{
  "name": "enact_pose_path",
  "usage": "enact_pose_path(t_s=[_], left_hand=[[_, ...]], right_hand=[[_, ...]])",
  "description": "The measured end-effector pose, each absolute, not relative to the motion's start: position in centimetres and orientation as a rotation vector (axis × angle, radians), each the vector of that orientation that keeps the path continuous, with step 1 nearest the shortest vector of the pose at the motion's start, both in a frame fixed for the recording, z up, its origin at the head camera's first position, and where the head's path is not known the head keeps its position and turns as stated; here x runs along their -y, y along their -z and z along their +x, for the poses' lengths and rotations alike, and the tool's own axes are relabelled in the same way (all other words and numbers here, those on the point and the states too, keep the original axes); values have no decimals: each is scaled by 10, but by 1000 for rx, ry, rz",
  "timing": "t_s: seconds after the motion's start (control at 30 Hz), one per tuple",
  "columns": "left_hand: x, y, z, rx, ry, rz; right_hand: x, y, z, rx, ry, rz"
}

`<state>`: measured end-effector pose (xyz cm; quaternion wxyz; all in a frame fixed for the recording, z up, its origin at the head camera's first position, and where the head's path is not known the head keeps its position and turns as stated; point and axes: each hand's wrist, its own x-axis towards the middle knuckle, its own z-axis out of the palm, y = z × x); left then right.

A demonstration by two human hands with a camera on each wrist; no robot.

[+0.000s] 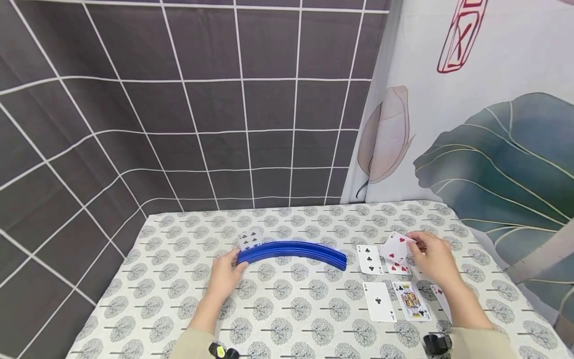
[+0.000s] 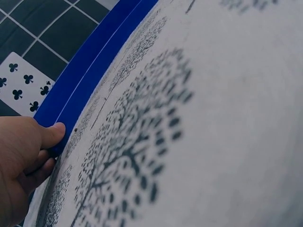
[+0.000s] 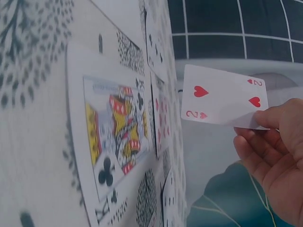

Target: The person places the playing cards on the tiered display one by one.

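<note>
A curved blue card holder (image 1: 291, 248) lies across the middle of the table. My left hand (image 1: 224, 275) grips its left end, thumb (image 2: 56, 132) on the near side. Near that end a club card (image 2: 23, 81) with several pips stands up in the holder, its lower part hidden. My right hand (image 1: 434, 257) pinches the two of hearts (image 3: 222, 97) by one corner between thumb and fingers. It is raised above the table, and in the head view it overlaps a red-pip card (image 1: 399, 269) lying face up below.
Left of the red-pip card lies a three of clubs (image 1: 368, 260). Nearer me are an ace of clubs (image 1: 378, 301), a king of clubs (image 1: 411, 300) and a red card (image 1: 440, 300) partly hidden by my right forearm. A tree-print cloth (image 1: 278, 331) covers the table; a dark tiled backdrop (image 1: 215, 109) stands behind.
</note>
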<state>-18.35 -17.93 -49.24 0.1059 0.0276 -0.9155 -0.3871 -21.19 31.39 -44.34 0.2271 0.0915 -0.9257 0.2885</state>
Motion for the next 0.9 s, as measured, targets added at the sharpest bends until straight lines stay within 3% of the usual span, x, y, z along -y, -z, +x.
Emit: enact_pose_path(t_s=[0.9], left_hand=[[181,495,-184,2685,1154,55]], right_hand=[[-277,436,-220,2492,-843,399]])
